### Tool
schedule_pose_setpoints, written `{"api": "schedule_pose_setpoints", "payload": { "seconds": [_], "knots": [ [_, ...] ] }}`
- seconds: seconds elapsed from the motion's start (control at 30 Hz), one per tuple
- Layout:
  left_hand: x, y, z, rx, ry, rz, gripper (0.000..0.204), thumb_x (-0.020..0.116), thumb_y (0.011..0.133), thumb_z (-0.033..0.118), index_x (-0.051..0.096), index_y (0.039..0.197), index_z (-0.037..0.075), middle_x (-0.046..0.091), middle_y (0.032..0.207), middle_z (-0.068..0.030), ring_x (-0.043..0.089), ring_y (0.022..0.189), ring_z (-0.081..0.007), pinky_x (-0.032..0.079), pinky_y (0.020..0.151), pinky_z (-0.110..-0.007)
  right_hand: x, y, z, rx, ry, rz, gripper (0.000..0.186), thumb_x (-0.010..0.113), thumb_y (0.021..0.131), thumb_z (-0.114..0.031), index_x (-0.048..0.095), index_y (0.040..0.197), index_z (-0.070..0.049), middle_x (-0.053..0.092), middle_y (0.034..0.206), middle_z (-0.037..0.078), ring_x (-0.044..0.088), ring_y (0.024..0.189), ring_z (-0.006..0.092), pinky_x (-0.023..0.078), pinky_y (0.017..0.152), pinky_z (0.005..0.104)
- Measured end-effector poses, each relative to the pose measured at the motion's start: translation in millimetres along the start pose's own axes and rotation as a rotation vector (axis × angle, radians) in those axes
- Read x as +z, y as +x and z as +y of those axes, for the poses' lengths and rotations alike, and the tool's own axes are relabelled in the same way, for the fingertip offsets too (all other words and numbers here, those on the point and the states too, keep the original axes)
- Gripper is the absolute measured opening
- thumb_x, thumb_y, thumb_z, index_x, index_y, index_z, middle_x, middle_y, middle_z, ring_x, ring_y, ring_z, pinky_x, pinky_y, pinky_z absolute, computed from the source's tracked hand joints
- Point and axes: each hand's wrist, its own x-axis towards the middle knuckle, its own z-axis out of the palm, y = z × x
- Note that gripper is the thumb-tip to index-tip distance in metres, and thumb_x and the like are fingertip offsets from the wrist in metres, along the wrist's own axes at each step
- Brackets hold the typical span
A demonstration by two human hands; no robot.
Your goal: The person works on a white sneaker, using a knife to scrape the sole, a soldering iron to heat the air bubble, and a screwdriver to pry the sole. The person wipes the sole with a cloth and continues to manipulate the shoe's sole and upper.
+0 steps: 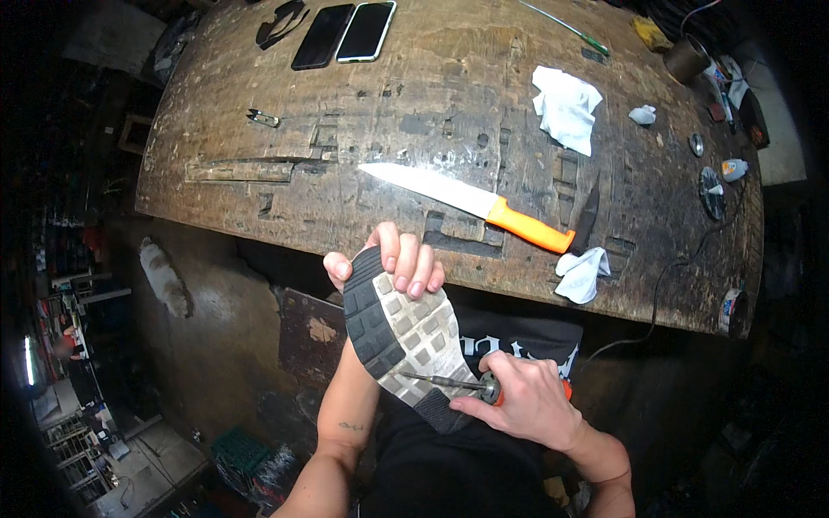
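Note:
My left hand (401,259) grips one end of a shoe sole (423,332), its fingers curled over the edge. The blocky tread faces up, black along one side and worn pale grey on the other; whether an upper is attached is hidden. In my right hand (535,401) is a hand tool with a thin metal shaft (440,381), a round metal collar and an orange-red part showing behind the fingers. The shaft lies across the tread near the sole's lower end; whether its tip touches cannot be made out. Both hands are above my lap, off the table's near edge.
On the worn wooden table (414,112) lie a large orange-handled knife (466,200), a dark blade (587,216), crumpled white cloths (568,108), thread snips (263,118), two phones (366,33) and a green-handled screwdriver (591,41). A cable (663,276) hangs over the near edge. A cat (166,276) lies on the floor.

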Motion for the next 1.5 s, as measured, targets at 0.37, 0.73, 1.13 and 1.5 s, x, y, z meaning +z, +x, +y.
{"api": "schedule_pose_setpoints", "payload": {
  "seconds": [0.37, 0.73, 1.13, 1.5],
  "knots": [
    [-1.3, 1.4, -3.6, -0.028, -0.008, 0.022, 0.056, 0.065, 0.067, 0.047, 0.059, 0.101, 0.003, 0.066, 0.09, -0.0191, 0.067, 0.095, -0.0374, 0.048, 0.103, -0.056, 2.9, -1.4, 11.6, 0.013, 0.207, 0.017, 0.053, 0.081, 0.085, -0.053, 0.065, 0.092, -0.003, 0.068, 0.066, 0.013, 0.067, 0.053, 0.0256, 0.052, 0.051, 0.0351],
    [8.2, 7.7, -9.5, -0.08, 0.067, 0.097, 0.071, 0.072, 0.067, 0.054, 0.054, 0.118, 0.008, 0.062, 0.127, -0.0284, 0.055, 0.126, -0.0486, 0.027, 0.119, -0.069, 7.2, -12.0, 18.3, 0.049, 0.35, -0.097, 0.051, 0.088, 0.081, -0.04, 0.063, 0.097, 0.001, 0.076, 0.103, 0.02, 0.077, 0.085, 0.0329, 0.06, 0.073, 0.037],
    [45.6, -157.7, -15.6, -0.522, 1.03, 0.499, 0.117, 0.101, 0.06, 0.024, 0.038, 0.155, -0.002, 0.046, 0.155, -0.0124, 0.04, 0.144, -0.0224, 0.028, 0.121, -0.038, 14.7, -21.3, 50.5, 0.113, 0.741, -0.107, 0.033, 0.081, 0.09, -0.027, 0.062, 0.101, -0.002, 0.072, 0.122, 0.024, 0.072, 0.111, 0.0363, 0.056, 0.092, 0.0409],
    [104.7, -80.2, -18.2, 0.158, 0.928, 0.826, 0.114, 0.089, 0.073, 0.026, 0.021, 0.161, 0.003, 0.048, 0.147, -0.0151, 0.05, 0.134, -0.0276, 0.04, 0.114, -0.041, -28.1, 30.6, 14.8, -0.019, 1.057, -0.094, 0.043, 0.087, 0.085, -0.027, 0.061, 0.105, 0.001, 0.072, 0.114, 0.017, 0.066, 0.114, 0.0209, 0.051, 0.099, 0.0345]
  ]
}}
